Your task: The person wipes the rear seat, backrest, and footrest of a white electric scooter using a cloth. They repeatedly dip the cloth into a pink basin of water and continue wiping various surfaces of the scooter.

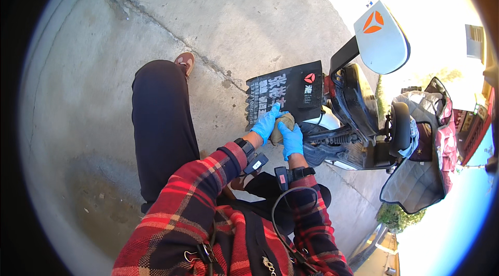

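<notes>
Both of my hands wear light-blue disposable gloves and meet at the rear of a parked electric scooter (353, 106). Between them is a bunched olive-brown cloth (285, 121). My left hand (266, 123) holds its left side, fingers pointing toward the scooter's black mud flap (302, 98). From the right, my right hand (292, 141) presses the cloth with the thumb across its front. The flap carries white writing and a red-and-white emblem, and my left hand covers part of its lower edge in the picture. Whether the cloth touches the flap I cannot tell.
The scooter's white backrest (380, 38) with an orange emblem juts out above its rear. A grey quilted wind cover (417, 182) hangs at its front. My bent left leg (163, 132) stands on cracked concrete (218, 15). A car (368, 243) is parked beyond.
</notes>
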Motion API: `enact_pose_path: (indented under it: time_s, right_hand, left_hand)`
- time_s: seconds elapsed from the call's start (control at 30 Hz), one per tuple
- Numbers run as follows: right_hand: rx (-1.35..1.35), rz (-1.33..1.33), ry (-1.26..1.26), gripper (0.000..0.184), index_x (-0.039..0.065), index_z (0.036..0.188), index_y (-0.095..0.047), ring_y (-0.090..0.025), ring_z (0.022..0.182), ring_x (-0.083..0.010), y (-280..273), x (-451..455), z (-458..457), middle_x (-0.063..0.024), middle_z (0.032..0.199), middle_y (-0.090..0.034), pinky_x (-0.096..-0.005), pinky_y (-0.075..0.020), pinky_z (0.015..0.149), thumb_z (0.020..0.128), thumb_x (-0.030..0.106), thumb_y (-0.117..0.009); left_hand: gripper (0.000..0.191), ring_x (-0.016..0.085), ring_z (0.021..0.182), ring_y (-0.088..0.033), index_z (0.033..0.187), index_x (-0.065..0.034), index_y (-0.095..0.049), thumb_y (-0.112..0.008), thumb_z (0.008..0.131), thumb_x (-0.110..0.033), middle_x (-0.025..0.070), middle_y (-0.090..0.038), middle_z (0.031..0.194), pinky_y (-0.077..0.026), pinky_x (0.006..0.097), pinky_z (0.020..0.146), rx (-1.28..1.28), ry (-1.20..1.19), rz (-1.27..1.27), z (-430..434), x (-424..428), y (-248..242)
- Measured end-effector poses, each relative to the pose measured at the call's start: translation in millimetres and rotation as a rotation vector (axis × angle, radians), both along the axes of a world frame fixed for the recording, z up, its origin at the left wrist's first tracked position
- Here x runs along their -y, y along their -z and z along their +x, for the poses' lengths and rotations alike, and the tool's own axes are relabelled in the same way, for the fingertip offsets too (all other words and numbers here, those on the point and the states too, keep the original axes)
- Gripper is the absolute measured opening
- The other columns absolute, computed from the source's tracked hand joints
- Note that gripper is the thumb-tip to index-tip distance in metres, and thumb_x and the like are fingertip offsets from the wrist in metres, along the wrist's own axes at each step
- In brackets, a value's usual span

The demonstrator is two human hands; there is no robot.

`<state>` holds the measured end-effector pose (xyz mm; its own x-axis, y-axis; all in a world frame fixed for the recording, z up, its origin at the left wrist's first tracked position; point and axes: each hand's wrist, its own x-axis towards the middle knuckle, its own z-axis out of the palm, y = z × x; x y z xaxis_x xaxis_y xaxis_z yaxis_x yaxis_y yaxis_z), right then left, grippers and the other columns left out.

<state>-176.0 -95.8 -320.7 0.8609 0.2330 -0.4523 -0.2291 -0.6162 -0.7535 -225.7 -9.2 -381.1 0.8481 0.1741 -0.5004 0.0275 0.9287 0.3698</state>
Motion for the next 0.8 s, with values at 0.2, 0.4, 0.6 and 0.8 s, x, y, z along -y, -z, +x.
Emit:
enact_pose_path:
  time_s: [0.2,0.4,0.6,0.8]
  right_hand:
    - [-0.111,-0.036,-0.167,0.036,-0.002,0.118,-0.061,-0.062,0.092,-0.0151,-1,16,-13,-0.0076,0.106,-0.067,-0.0292,-0.0499,0.082,0.085,0.011,-0.07]
    - [-0.049,-0.129,-0.225,0.036,0.001,0.118,-0.058,-0.061,0.095,-0.013,-51,8,-29,-0.0049,0.107,-0.064,-0.0272,-0.0496,0.085,0.085,0.009,-0.07]
    - [0.288,-0.069,-0.4,0.032,0.002,0.113,-0.059,-0.061,0.093,-0.013,-102,-26,-28,-0.007,0.104,-0.065,-0.0283,-0.0499,0.085,0.084,0.009,-0.07]
    - [0.871,-0.029,-0.643,0.034,0.004,0.11,-0.058,-0.057,0.096,-0.0252,-124,-63,-9,-0.0106,0.102,-0.059,-0.0357,-0.0468,0.087,0.08,0.007,-0.072]
  left_hand:
    - [0.066,0.035,0.112,-0.058,0.128,0.0004,-0.056,-0.047,0.093,-0.055,0.0207,-0.059,0.126,-0.045,0.0392,0.096,-0.484,-0.207,0.384,-10,-44,85]
    - [0.085,0.034,0.121,-0.054,0.136,0.0025,-0.048,-0.043,0.088,-0.068,0.0225,-0.052,0.136,-0.043,0.0396,0.1,-0.519,0.089,0.212,3,-42,139]
    - [0.069,0.022,0.088,-0.068,0.119,-0.0005,-0.063,-0.056,0.087,-0.061,0.0142,-0.069,0.11,-0.052,0.0342,0.082,-0.266,-0.03,-0.154,-12,-55,126]
    - [0.044,0.022,0.081,-0.071,0.114,-0.0028,-0.065,-0.071,0.086,-0.036,0.0123,-0.072,0.101,-0.059,0.0351,0.075,-0.075,-0.191,-0.397,-52,-121,102]
